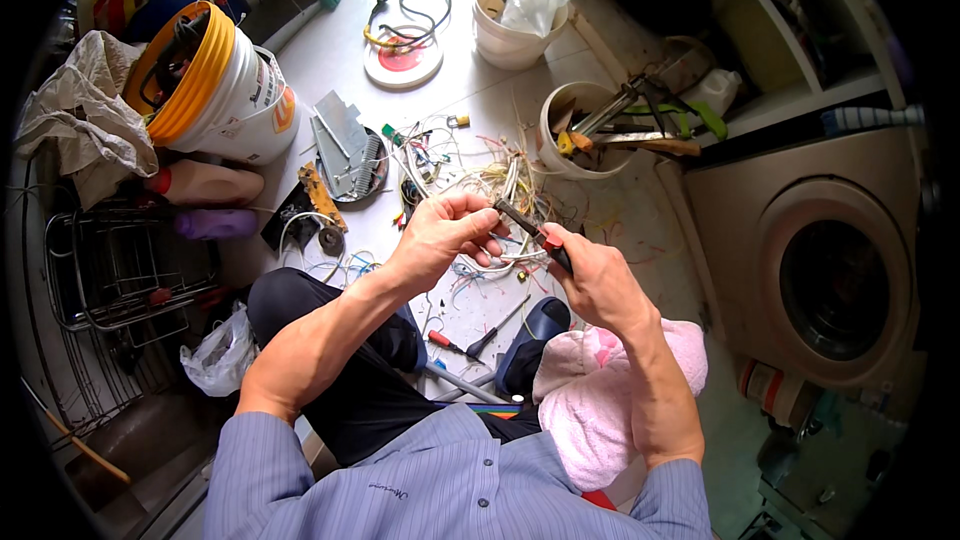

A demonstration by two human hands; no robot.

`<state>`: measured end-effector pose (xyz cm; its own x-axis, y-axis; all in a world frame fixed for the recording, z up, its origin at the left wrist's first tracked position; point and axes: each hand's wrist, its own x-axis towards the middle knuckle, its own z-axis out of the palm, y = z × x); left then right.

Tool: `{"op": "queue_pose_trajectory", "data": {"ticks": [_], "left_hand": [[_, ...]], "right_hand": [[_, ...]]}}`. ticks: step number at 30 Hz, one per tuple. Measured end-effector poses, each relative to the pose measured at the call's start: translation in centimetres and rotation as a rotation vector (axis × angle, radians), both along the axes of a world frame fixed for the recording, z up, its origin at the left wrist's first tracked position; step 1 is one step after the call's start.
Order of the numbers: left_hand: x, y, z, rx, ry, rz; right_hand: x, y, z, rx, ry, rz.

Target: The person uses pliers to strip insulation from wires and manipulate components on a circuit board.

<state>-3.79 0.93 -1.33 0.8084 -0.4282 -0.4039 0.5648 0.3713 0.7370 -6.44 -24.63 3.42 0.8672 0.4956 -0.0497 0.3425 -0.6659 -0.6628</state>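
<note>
Pliers (530,227) with dark metal jaws and red-and-black grips sit at the middle of the scene, long axis slanting from near right to far left, nose toward the left hand. Far left, a crumpled grey cloth (85,115) lies beside a tipped white plastic bucket (235,90) with an orange rim; nearer, a wire rack (120,260) and a clear plastic bag (220,355). Left hand (445,230) is pinched shut, fingertips gripping thin wire (500,240) at the pliers' nose. Under the hands a loose tangle of thin white and coloured wires (480,180) spreads over the pale, smooth tiled floor (470,80), with a red-handled screwdriver (450,343) nearer. Right hand (595,275) is clenched round the pliers' grips, above a fluffy pink towel (600,400). Farther right stands a white tub of hand tools (590,125), then a washing machine (830,270) with a round dark door under white shelving (790,50).
</note>
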Motion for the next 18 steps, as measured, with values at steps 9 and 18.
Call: {"op": "queue_pose_trajectory", "data": {"ticks": [9,18], "left_hand": [[0.1,0.1,0.3,-0.126,0.060,0.015],[0.0,-0.3,-0.2,-0.028,0.030,0.019]], "right_hand": [[-0.1,-0.2,0.8,-0.027,0.072,0.021],[-0.2,-0.3,0.0,-0.167,-0.057,0.009]]}}
